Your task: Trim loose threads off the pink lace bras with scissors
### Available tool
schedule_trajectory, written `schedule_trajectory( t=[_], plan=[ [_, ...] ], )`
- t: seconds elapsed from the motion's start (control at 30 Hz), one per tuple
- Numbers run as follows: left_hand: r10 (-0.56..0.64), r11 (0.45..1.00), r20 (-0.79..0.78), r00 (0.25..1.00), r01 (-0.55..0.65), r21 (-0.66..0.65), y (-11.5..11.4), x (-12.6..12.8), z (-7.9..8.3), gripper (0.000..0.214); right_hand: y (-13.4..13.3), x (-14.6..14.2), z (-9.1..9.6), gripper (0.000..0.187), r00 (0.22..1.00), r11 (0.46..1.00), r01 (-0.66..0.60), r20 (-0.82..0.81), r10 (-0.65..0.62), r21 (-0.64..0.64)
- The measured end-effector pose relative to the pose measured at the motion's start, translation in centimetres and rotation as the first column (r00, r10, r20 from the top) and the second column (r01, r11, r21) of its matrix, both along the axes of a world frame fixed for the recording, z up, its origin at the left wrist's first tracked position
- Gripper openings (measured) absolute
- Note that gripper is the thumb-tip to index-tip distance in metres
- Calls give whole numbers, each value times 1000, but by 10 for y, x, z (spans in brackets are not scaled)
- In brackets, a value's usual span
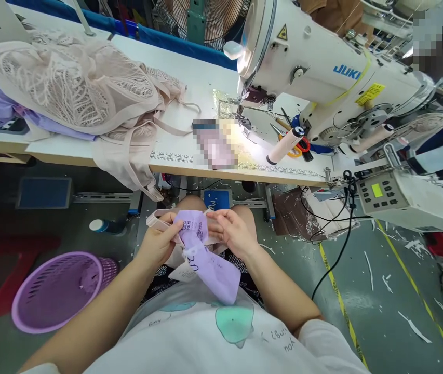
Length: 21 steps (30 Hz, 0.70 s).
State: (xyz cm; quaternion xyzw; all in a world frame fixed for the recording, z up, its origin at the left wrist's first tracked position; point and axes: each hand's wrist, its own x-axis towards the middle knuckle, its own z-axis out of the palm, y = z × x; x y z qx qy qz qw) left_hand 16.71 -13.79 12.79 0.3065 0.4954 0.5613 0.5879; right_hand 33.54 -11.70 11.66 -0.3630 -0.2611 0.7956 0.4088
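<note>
Over my lap, my left hand (160, 242) is closed on a lilac paper tag (205, 259) with a QR code and on a pale pink strap piece (158, 220). My right hand (232, 232) pinches the same bundle from the right side, fingers curled on its edge. The tag hangs down towards my white shirt. Both hands are well below the table edge (221, 174), in front of the white Juki sewing machine (322, 72).
A heap of pink lace garments (77, 85) lies on the table's left, straps hanging over the edge. A thread cone (283, 146) and scissors (299, 148) sit by the needle. A purple basket (55, 291) stands on the floor left. The control box (396, 197) and cable (341, 244) are at right.
</note>
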Motion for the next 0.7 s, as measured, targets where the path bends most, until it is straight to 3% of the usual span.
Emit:
schedule_trajectory(
  t=[0.1, 0.2, 0.43, 0.6, 0.7],
  plan=[
    [36, 996, -107, 994, -28, 80, -1, -3, -6, 15, 3, -3, 1, 67, 991, 991, -129, 44, 130, -18],
    [66, 991, -191, 979, -43, 125, -1, -5, -11, 13, 6, -5, 3, 65, 977, 975, -211, 42, 208, 70],
    [113, 993, -12, 993, -113, 34, -4, 2, -5, 18, 17, 2, 2, 46, 961, 947, -157, 264, 82, 279],
    [79, 992, 56, 995, -72, -107, -7, 7, -1, 26, 30, 10, 6, 41, 877, 853, -337, 464, 129, 398],
    [-34, 989, 10, 999, 35, -146, -9, 4, -1, 28, 42, 14, 10, 40, 793, 735, -529, 556, 250, 423]
  ],
)
